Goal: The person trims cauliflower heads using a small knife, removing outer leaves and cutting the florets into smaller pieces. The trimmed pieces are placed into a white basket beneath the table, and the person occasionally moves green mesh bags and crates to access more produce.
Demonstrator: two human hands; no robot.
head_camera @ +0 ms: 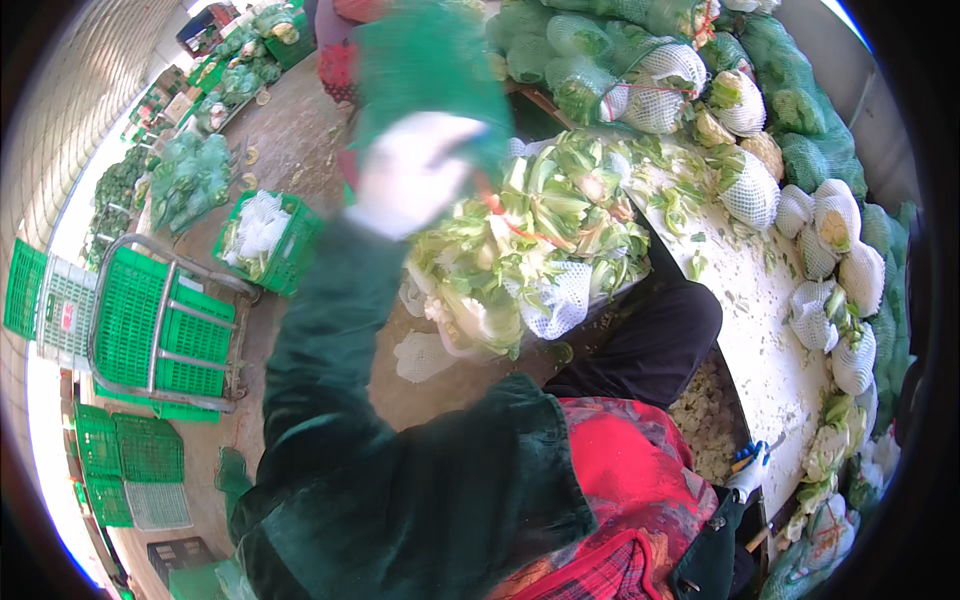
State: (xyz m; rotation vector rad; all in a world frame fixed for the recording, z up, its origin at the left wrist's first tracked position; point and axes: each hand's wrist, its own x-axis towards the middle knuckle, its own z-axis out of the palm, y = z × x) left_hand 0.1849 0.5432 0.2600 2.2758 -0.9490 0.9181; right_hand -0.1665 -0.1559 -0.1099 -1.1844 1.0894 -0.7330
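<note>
My left hand (412, 169), in a white glove and blurred by motion, reaches far forward. It grips a blurred green item (431, 67) that looks like a mesh bag; its exact kind cannot be told. Below it, a heap of cauliflower leaves and trimmings (555, 195) fills a pale container, with a white foam net (559, 300) and a red strip (517, 225) on top. At the lower right, my right hand (752, 471), in a white glove with blue on the fingers, holds a small knife (741, 459) beside the edge of a white board (757, 300).
Cauliflowers in white foam nets (750, 191) line the board's far side, against green mesh sacks (799, 112). Cut florets (709, 416) lie beneath its near edge. Left are a green crate of nets (274, 247), a metal trolley (161, 322) and stacked crates (150, 450). Another person's clothing (337, 71) shows ahead.
</note>
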